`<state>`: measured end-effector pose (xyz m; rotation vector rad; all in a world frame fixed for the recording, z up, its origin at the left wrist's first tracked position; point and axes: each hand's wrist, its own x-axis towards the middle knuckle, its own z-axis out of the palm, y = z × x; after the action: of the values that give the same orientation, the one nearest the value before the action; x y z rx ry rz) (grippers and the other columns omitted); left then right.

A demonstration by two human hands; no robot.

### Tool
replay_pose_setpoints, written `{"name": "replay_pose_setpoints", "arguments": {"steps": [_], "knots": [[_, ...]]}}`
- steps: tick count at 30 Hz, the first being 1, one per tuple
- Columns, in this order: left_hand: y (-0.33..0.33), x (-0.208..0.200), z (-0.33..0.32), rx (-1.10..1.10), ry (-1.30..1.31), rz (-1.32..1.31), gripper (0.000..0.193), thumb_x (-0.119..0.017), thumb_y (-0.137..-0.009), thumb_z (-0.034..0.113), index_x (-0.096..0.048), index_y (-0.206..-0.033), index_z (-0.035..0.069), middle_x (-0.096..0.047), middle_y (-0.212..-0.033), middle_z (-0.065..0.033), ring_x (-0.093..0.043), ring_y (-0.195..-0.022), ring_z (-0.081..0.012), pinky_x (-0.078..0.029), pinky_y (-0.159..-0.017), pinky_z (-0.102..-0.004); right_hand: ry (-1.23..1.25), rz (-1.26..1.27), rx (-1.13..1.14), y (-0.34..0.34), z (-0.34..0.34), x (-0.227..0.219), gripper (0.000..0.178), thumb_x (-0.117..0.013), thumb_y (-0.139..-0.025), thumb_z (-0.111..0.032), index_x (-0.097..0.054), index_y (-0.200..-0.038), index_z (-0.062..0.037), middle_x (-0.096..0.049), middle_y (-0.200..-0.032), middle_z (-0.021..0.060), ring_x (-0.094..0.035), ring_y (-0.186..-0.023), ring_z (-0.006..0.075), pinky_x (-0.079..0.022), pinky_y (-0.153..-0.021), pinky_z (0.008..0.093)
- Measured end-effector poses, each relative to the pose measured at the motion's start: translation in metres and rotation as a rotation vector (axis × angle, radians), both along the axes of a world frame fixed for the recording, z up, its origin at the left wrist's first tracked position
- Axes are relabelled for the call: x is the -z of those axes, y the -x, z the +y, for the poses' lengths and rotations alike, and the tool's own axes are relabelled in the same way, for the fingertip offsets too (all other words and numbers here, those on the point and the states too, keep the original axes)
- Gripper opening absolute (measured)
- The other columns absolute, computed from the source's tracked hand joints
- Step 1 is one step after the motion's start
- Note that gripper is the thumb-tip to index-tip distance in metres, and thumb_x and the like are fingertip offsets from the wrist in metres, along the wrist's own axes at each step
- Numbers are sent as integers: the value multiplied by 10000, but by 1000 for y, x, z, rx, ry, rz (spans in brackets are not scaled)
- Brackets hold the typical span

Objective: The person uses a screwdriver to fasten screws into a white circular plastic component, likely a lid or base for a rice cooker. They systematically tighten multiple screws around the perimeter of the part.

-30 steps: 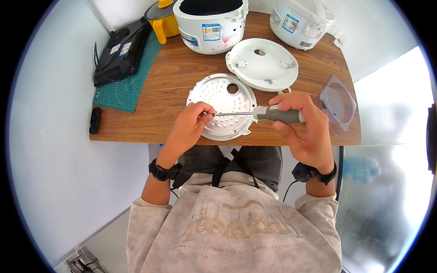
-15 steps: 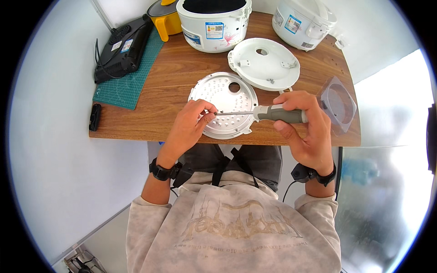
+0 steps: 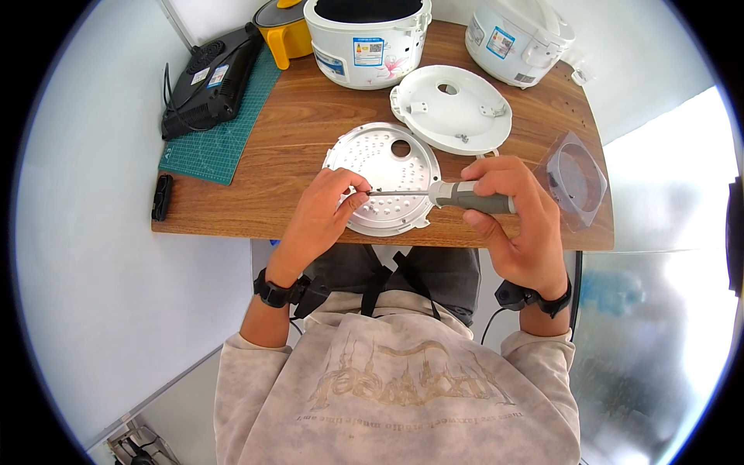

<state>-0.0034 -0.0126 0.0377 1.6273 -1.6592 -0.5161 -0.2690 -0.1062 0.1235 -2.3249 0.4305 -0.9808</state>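
Observation:
A screwdriver (image 3: 477,197) with a grey and white handle lies level, its shaft pointing left. My right hand (image 3: 521,218) is closed around the handle. At the shaft's tip, thumb and forefinger of my left hand (image 3: 324,208) are pinched together; a tiny dark bit shows there, too small to name. Beneath the shaft a round white perforated inner lid plate (image 3: 387,155) with one large hole rests on the table. Just behind it is a white rice cooker outer lid (image 3: 457,116), inner side up, with several small metal bits (image 3: 462,139) in it.
A clear plastic tray (image 3: 595,183) stands at the right edge. Behind are an open rice cooker body (image 3: 368,66), another white cooker (image 3: 515,43) and a yellow pot (image 3: 288,39). A black corded appliance (image 3: 213,81) sits on a green cutting mat (image 3: 205,159) at left.
The screwdriver and my right hand have shifted very slightly left. My left hand keeps its pinch at the tip; the lids stay in place.

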Motion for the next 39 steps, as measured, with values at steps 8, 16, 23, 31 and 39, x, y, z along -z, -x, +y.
{"name": "replay_pose_setpoints", "arguments": {"steps": [8,16,23,31,39], "knots": [[-2,4,0,29,-28,11,95,-667,-965,133,-639,-1015,56,-665,-987,-84,-576,-957,-289,-469,-838,-396,22,24,-43,-2,3,-1,300,-713,-834,84,-577,-1079,-23,-624,-1167,155,-665,-947,331,-560,-786,355],[-5,-1,2,-10,-20,15,123,-714,-939,119,-674,-1047,73,-670,-980,-62,-623,-877,-193,-505,-744,-315,27,8,-60,-4,1,0,280,-715,-834,82,-585,-1056,-29,-624,-1161,150,-660,-952,330,-552,-792,356],[-7,-4,3,-17,-16,37,132,-755,-906,124,-697,-1008,65,-695,-994,-56,-628,-880,-183,-510,-733,-312,33,24,-77,-6,1,-3,276,-707,-827,96,-590,-1042,-32,-625,-1163,143,-661,-947,322,-548,-790,346],[-11,-8,6,-74,-54,154,137,-752,-910,168,-714,-994,67,-733,-995,-45,-625,-896,-195,-507,-716,-330,62,25,-125,-12,3,-5,287,-663,-799,160,-595,-1006,-27,-622,-1166,147,-663,-952,311,-554,-777,337],[-16,-1,9,-76,27,143,182,-792,-865,99,-739,-1035,62,-719,-965,-52,-597,-751,-151,-499,-686,-283,27,48,-166,-15,5,-9,298,-640,-780,193,-600,-992,-12,-622,-1159,153,-661,-955,294,-555,-770,327]]}}
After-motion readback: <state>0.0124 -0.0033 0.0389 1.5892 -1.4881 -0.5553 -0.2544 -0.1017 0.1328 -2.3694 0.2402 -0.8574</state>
